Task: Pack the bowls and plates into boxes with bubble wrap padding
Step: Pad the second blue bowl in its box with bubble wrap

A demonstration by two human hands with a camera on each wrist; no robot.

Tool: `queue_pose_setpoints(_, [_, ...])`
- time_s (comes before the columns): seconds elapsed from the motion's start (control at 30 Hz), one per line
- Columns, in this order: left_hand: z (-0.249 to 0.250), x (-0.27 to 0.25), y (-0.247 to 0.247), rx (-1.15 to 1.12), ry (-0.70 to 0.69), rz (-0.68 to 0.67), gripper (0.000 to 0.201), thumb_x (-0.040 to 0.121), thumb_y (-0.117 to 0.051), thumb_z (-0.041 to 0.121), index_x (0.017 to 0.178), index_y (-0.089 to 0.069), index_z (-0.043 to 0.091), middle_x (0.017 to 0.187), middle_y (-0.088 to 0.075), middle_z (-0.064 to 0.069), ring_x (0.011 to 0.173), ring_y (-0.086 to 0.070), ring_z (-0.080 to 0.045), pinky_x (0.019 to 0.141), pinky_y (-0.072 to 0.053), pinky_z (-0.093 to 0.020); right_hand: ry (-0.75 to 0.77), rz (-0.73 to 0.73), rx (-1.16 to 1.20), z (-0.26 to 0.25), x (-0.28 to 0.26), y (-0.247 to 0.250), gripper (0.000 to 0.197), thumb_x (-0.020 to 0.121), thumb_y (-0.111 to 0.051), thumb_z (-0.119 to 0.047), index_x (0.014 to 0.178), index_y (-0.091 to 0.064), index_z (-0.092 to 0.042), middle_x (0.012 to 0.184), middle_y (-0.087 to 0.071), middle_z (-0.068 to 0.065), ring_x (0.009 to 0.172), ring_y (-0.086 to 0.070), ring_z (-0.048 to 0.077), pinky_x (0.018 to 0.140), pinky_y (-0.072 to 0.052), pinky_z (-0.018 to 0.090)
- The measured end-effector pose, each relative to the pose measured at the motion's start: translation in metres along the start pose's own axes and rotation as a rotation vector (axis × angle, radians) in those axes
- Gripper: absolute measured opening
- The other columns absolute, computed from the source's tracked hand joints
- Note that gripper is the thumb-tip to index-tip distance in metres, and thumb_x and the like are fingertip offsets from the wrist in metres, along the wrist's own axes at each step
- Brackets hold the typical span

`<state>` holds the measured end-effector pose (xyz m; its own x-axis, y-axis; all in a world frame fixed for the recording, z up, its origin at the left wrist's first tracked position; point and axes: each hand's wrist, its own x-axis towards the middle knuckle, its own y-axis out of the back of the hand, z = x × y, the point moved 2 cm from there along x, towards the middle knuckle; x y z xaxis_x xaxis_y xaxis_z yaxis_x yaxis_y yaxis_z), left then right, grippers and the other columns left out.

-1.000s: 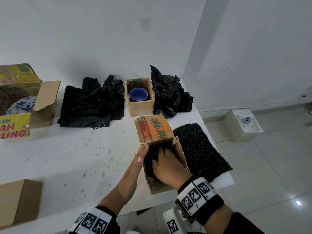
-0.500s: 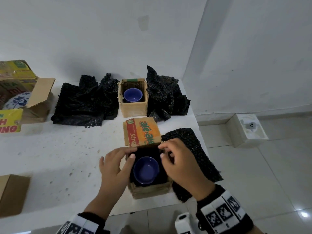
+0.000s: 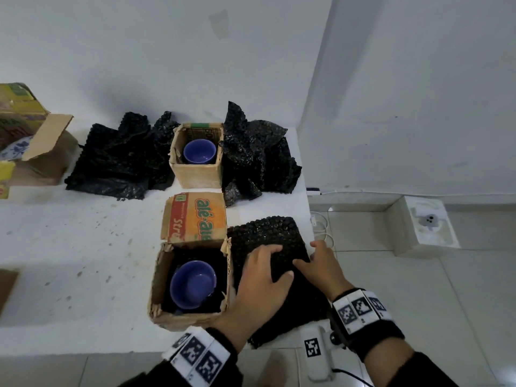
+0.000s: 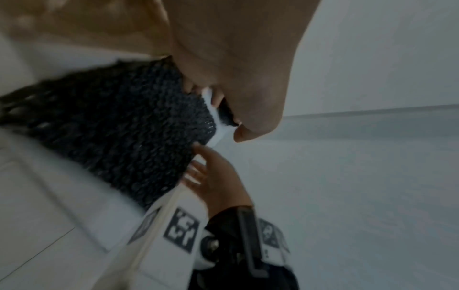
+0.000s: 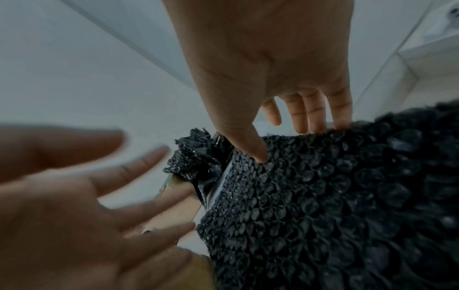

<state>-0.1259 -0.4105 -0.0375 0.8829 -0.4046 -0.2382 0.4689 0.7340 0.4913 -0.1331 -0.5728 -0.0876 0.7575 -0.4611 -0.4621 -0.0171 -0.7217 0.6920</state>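
Bubble wrap sheet [image 3: 275, 263], black and lying flat on the white table [image 3: 83, 261], now has both hands on it. A second ago the hands were at the near box, seating the bowl; they have since left it and crossed to the sheet. Judgement: bowl placement is done, and top padding comes next.

Left hand [image 3: 261, 277] rests spread on the sheet, fingers straight, gripping nothing. Right hand [image 3: 321, 268] lies at the sheet's far edge, thumb on the bubbles and fingers extended past the edge, relaxed, not yet gripping.

Just left of the left hand: open cardboard box [image 3: 167, 286], lined in black wrap, blue bowl [image 3: 192, 284] upright inside, printed flap [image 3: 195, 216] standing open. Beyond the hands: second small box [image 3: 195, 171] holding another blue bowl [image 3: 198, 151], no lining visible, with crumpled black wrap [image 3: 117, 160] on either side. Far left: larger open carton [image 3: 36, 152] with a patterned plate [image 3: 14, 148] partly visible.
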Motion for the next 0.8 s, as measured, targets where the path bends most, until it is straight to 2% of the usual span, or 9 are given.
queue_pose_setpoints(0.1, [-0.02,0.005,-0.018,0.089,0.257,0.067,0.062,0.083,-0.06,0.03,0.137,-0.031,0.024,0.151,-0.015,-0.012,0.141,-0.012,-0.025,0.116,-0.015,-0.034,-0.033,0.002,0.019,0.004,0.004,-0.005,0.065,0.079,-0.069,-0.038,0.13,-0.04,-0.01,0.121,-0.056,0.01,0.111,-0.055,0.027,0.091,-0.045,0.036])
queue_pose_setpoints(0.17, [-0.026,0.007,-0.023,0.073,0.356,0.103,0.068,0.084,-0.06,0.029,0.141,-0.024,0.023,0.153,-0.001,-0.016,0.143,-0.004,-0.026,0.117,-0.01,-0.032,-0.04,-0.017,-0.032,0.004,0.003,-0.007,0.063,0.079,-0.067,-0.043,0.127,-0.041,-0.011,0.116,-0.059,0.006,0.108,-0.058,0.026,0.086,-0.045,0.033])
queue_pose_setpoints(0.27, [-0.028,0.01,-0.027,0.019,0.362,0.194,0.069,0.081,-0.062,0.026,0.139,-0.024,0.021,0.151,-0.009,-0.015,0.141,-0.011,-0.027,0.117,-0.016,-0.036,-0.032,-0.049,-0.055,0.003,0.001,-0.008,0.052,0.08,-0.066,-0.045,0.115,-0.045,-0.012,0.106,-0.061,0.003,0.1,-0.06,0.025,0.075,-0.043,0.03])
queue_pose_setpoints(0.43, [-0.033,0.012,-0.029,-0.036,0.391,0.244,0.069,0.073,-0.059,0.021,0.131,-0.023,0.033,0.145,-0.024,-0.007,0.134,-0.029,-0.025,0.112,-0.028,-0.043,-0.042,-0.111,0.196,0.014,-0.001,-0.007,0.021,0.082,-0.067,-0.028,0.096,-0.058,-0.017,0.097,-0.066,0.005,0.087,-0.062,0.021,0.082,-0.051,0.035])
queue_pose_setpoints(0.5, [-0.028,0.013,-0.027,-0.095,0.382,0.218,0.07,0.074,-0.057,0.013,0.132,-0.023,0.033,0.139,-0.033,-0.008,0.128,-0.038,-0.025,0.108,-0.035,-0.042,-0.024,-0.105,0.329,0.014,-0.007,0.001,0.011,0.084,-0.065,-0.018,0.093,-0.059,-0.019,0.098,-0.067,0.006,0.085,-0.062,0.019,0.079,-0.051,0.032])
queue_pose_setpoints(0.63, [-0.006,0.015,-0.019,-0.182,0.276,0.113,0.067,0.081,-0.055,0.004,0.134,-0.023,0.033,0.123,-0.053,-0.004,0.109,-0.055,-0.02,0.092,-0.049,-0.035,-0.032,-0.091,0.531,0.013,-0.019,0.026,0.019,0.086,-0.064,-0.013,0.105,-0.062,-0.016,0.099,-0.068,0.003,0.089,-0.064,0.018,0.073,-0.05,0.03])
queue_pose_setpoints(0.67, [0.001,0.014,-0.014,-0.19,0.227,0.105,0.066,0.083,-0.055,0.004,0.133,-0.024,0.033,0.123,-0.052,-0.001,0.11,-0.054,-0.018,0.092,-0.049,-0.031,-0.03,-0.084,0.561,0.012,-0.022,0.033,0.021,0.086,-0.064,-0.015,0.107,-0.062,-0.015,0.099,-0.068,0.003,0.09,-0.065,0.02,0.076,-0.052,0.032])
queue_pose_setpoints(0.77, [0.026,0.009,0.009,-0.241,0.055,0.084,0.065,0.085,-0.056,0.0,0.134,-0.025,0.031,0.118,-0.046,0.013,0.111,-0.047,-0.006,0.084,-0.041,-0.006,0.013,-0.073,0.658,-0.004,-0.033,0.054,0.017,0.087,-0.065,-0.016,0.104,-0.064,-0.017,0.099,-0.07,0.003,0.091,-0.066,0.021,0.081,-0.053,0.036])
queue_pose_setpoints(0.8, [0.035,0.007,0.02,-0.241,0.009,0.094,0.067,0.085,-0.058,0.001,0.134,-0.026,0.032,0.115,-0.045,0.017,0.11,-0.046,-0.004,0.085,-0.039,-0.005,0.037,-0.075,0.683,-0.013,-0.038,0.06,0.015,0.087,-0.065,-0.016,0.102,-0.065,-0.017,0.098,-0.07,0.003,0.09,-0.067,0.02,0.079,-0.053,0.035])
